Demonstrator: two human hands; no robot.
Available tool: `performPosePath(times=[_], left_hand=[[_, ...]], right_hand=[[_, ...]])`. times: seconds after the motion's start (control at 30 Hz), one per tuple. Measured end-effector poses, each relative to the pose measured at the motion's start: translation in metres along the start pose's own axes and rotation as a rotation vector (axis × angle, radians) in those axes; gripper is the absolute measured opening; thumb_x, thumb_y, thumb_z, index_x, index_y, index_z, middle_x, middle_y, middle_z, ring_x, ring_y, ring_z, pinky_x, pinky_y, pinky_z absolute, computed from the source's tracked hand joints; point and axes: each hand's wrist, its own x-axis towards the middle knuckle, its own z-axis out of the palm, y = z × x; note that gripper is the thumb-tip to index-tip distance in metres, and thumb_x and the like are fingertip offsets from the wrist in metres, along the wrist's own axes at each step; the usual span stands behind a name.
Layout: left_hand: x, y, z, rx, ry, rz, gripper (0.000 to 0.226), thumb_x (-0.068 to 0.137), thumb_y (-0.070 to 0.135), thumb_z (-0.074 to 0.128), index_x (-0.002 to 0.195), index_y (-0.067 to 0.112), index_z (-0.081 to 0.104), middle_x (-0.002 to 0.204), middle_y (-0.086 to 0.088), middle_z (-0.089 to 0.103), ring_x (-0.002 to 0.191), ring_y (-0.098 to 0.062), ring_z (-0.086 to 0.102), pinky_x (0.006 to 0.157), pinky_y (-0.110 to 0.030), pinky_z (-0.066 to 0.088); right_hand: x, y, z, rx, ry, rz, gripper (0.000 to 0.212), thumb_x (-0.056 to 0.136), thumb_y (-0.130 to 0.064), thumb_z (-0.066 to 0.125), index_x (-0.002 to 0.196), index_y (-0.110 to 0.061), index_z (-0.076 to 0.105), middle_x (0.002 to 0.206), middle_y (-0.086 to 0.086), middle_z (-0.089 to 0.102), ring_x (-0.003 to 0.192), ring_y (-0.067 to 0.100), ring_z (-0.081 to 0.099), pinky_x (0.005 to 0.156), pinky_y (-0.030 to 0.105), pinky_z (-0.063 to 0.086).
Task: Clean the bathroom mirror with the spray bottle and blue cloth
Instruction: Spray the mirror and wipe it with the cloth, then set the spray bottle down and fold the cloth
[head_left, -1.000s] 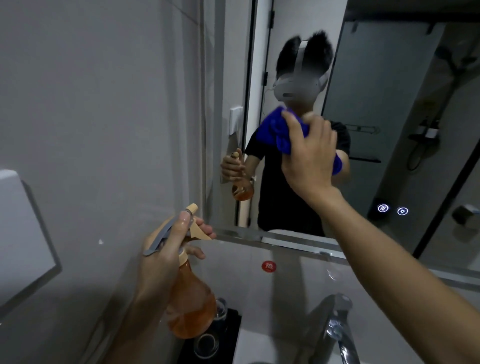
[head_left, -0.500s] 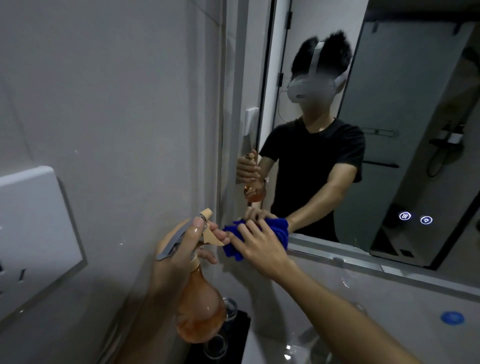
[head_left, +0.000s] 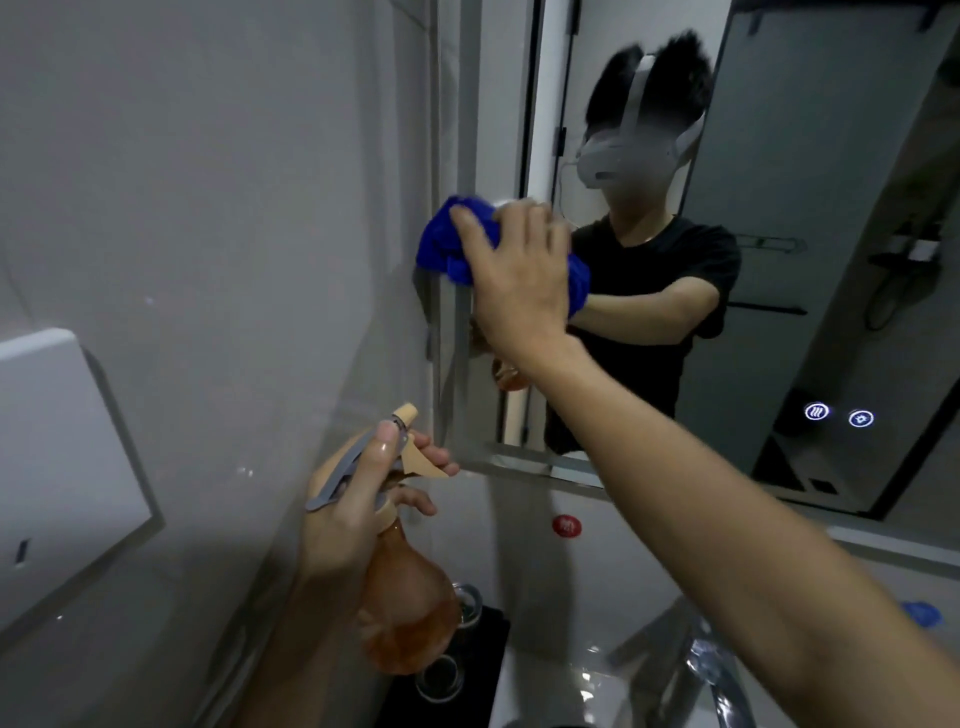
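Spray bottle (head_left: 405, 613), amber, is gripped in left hand (head_left: 348, 514) low by the side wall, thumb over the top, fingers at the trigger. Behind it, glasses (head_left: 441, 675) on a dark tray (head_left: 488, 639) and a faucet (head_left: 711, 670) are seen below. Farther up, blue cloth (head_left: 447, 244) is pressed flat against mirror (head_left: 779, 260) at its left edge by right hand (head_left: 519, 280), fingers spread. Even pressure and overlapping strokes along that edge are advised. Right forearm crosses above the faucet; bottle is best kept low.
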Motion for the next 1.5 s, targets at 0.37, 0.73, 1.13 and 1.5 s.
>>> performPosePath(times=[0.37, 0.73, 1.13, 1.5], left_hand=[[-0.006, -0.007, 0.022, -0.001, 0.018, -0.115, 0.051, 0.088, 0.049, 0.062, 0.113, 0.005, 0.069, 0.088, -0.017, 0.076, 0.087, -0.037, 0.075, 0.056, -0.032, 0.059], [-0.050, -0.050, 0.106, 0.006, -0.159, -0.199, 0.046, 0.088, 0.061, 0.064, 0.102, 0.019, 0.076, 0.096, -0.019, 0.077, 0.093, -0.034, 0.075, 0.062, -0.032, 0.060], [-0.128, -0.065, 0.105, 0.071, -0.119, -0.374, 0.060, 0.071, 0.073, 0.071, 0.108, 0.026, 0.078, 0.093, -0.005, 0.077, 0.088, -0.023, 0.071, 0.078, -0.041, 0.056], [-0.218, -0.074, 0.001, 0.024, -0.004, -0.381, 0.015, 0.077, 0.026, 0.079, 0.090, 0.018, 0.079, 0.077, -0.006, 0.077, 0.060, -0.009, 0.062, 0.055, -0.017, 0.049]], right_hand=[[-0.182, 0.046, 0.040, 0.027, -0.187, -0.250, 0.057, 0.087, -0.018, 0.056, 0.143, -0.017, 0.043, 0.109, 0.015, 0.055, 0.093, 0.035, 0.051, 0.078, 0.047, 0.039], [-0.297, 0.215, -0.039, 0.153, -0.211, 0.330, 0.081, 0.067, 0.004, 0.077, 0.138, -0.021, 0.047, 0.110, 0.018, 0.046, 0.095, 0.036, 0.047, 0.080, 0.049, 0.047], [-0.348, 0.142, -0.107, 1.201, -0.311, 0.849, 0.057, 0.091, -0.006, 0.064, 0.118, -0.055, 0.054, 0.117, -0.010, 0.056, 0.102, -0.003, 0.057, 0.084, 0.011, 0.047], [-0.432, 0.019, -0.134, 1.805, -0.704, 1.435, 0.049, 0.080, -0.025, 0.070, 0.126, -0.019, 0.056, 0.111, 0.023, 0.065, 0.095, 0.042, 0.062, 0.084, 0.055, 0.052]])
